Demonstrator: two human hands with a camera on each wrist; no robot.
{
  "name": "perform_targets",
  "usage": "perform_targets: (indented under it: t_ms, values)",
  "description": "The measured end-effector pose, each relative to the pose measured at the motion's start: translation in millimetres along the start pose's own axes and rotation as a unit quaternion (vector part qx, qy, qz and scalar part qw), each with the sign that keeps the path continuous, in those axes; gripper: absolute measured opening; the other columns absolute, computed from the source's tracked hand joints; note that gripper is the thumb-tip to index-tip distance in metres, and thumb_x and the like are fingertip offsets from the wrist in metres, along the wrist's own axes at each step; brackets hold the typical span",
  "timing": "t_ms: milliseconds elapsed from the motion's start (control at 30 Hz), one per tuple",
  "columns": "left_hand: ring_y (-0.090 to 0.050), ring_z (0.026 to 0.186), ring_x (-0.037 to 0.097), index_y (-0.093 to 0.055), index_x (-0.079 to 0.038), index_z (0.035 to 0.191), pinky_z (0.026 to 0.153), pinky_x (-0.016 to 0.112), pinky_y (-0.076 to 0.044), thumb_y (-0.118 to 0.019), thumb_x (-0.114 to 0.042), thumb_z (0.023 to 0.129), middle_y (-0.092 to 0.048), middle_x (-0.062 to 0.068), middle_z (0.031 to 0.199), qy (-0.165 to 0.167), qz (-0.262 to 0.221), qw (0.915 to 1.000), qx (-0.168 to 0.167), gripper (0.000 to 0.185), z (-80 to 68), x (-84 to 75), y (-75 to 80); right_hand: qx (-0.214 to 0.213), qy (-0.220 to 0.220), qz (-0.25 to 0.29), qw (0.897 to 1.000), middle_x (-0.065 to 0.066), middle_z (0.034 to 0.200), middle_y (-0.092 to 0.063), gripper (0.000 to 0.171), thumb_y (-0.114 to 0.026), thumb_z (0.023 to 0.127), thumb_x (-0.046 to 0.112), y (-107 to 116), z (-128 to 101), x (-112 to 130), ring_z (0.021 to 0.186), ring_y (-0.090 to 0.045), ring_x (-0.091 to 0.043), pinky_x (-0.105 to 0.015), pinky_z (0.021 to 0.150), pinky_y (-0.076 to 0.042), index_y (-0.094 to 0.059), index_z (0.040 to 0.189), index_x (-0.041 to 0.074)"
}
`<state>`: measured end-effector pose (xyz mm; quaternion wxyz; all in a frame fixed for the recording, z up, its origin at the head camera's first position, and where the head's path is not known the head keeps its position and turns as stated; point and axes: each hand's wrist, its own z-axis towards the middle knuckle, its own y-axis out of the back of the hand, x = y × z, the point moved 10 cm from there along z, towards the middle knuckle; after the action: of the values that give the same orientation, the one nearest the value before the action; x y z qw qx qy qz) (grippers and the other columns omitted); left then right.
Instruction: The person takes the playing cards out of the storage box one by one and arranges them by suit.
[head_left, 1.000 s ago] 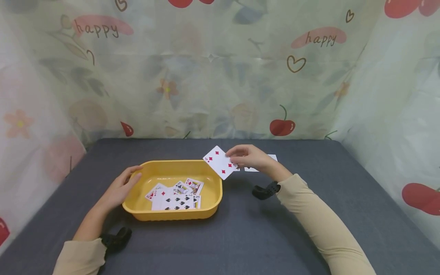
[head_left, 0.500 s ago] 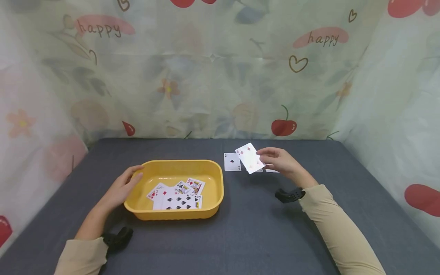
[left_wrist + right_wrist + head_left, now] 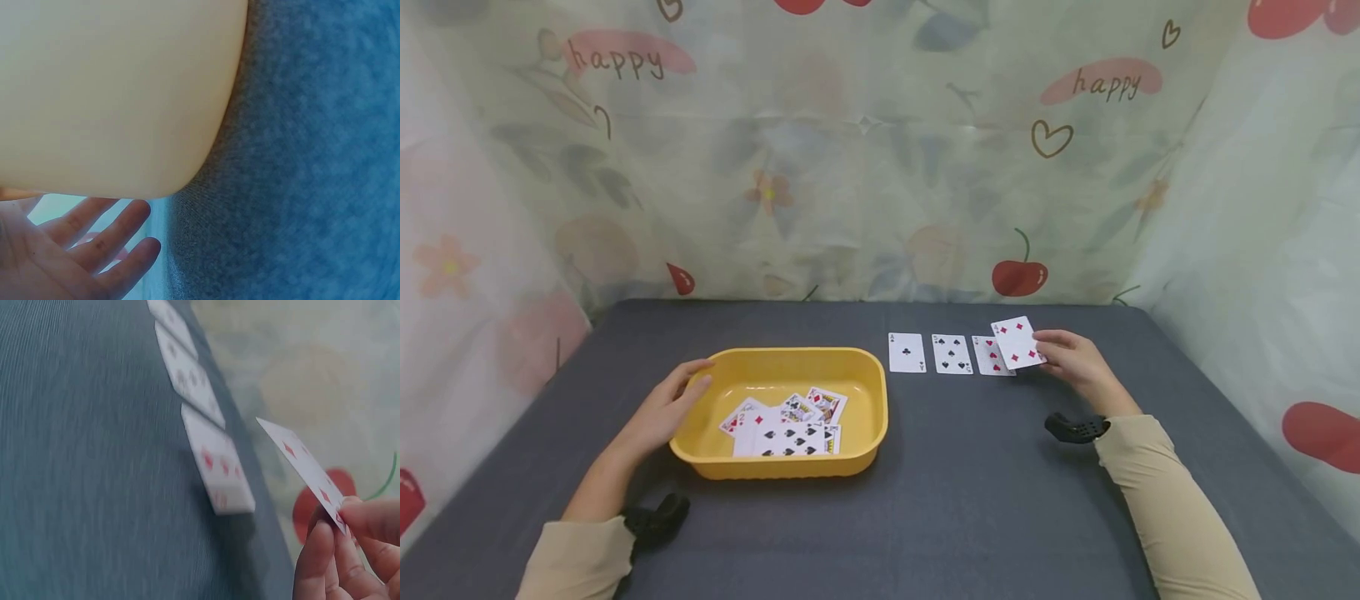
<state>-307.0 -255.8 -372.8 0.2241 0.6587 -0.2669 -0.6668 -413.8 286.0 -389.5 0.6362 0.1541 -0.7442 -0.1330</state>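
My right hand pinches a four of diamonds by its right edge. The card is tilted and raised above the table, in front of part of a hearts card in the head view. Left of that lie a spades card and an ace of clubs, face up in a row. My left hand holds the left rim of a yellow plastic tray, thumb over the edge. The left wrist view shows several fingers spread outside the tray wall.
Several playing cards, among them a spades card and a king of diamonds, overlap in the tray. Dark grey cloth covers the table. A patterned curtain stands along the back and both sides.
My right hand has carried the four of diamonds rightward from above the tray's right end, past the card row, uncovering the ace and spades cards. The left hand and tray stay put.
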Motion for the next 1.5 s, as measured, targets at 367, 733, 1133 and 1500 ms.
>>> perform_targets:
  t_ms: [367,733,1133,1500]
  values:
    - [-0.034,0.128,0.044,-0.026,-0.005,0.144,0.103,0.06,-0.03,-0.033,-0.045,0.1,-0.026,0.026,0.148,0.002,0.001,1.0,0.005,0.06,0.6,0.8,0.2,-0.043,-0.038,-0.023,0.998,-0.003,0.112,-0.048,0.049,-0.05,0.094,0.02,33.0,6.9,-33.5,0.073,-0.052,0.004,-0.014,0.068,-0.049,-0.04,0.137,-0.001]
    - [-0.032,0.13,0.044,-0.027,-0.004,0.144,0.104,0.061,-0.028,-0.034,-0.041,0.1,-0.026,0.026,0.148,-0.007,-0.009,0.9999,0.005,0.058,0.5,0.0,-0.6,-0.058,-0.041,-0.022,0.997,-0.005,0.104,-0.053,0.047,-0.052,0.093,0.012,35.1,13.0,-38.0,0.069,-0.053,0.005,-0.014,0.065,-0.05,-0.041,0.135,-0.006]
    - [-0.032,0.129,0.044,-0.028,-0.004,0.144,0.104,0.061,-0.027,-0.035,-0.041,0.1,-0.026,0.026,0.148,-0.01,-0.009,0.9999,0.003,0.057,0.7,0.6,-0.1,-0.085,-0.021,-0.117,0.989,-0.031,0.123,-0.053,0.042,-0.05,0.095,0.016,35.0,4.9,-20.8,0.071,-0.056,0.0,-0.015,0.062,-0.049,-0.047,0.128,-0.009]
    - [-0.035,0.127,0.043,-0.027,-0.005,0.144,0.103,0.06,-0.03,-0.034,-0.043,0.1,-0.028,0.026,0.146,-0.006,-0.002,1.0,0.004,0.058,0.6,1.2,-0.6,-0.015,0.032,-0.132,0.991,-0.027,0.131,-0.051,0.044,-0.05,0.096,0.026,-15.7,-6.4,26.4,0.105,-0.061,-0.029,-0.031,0.085,-0.052,-0.048,0.13,-0.002]
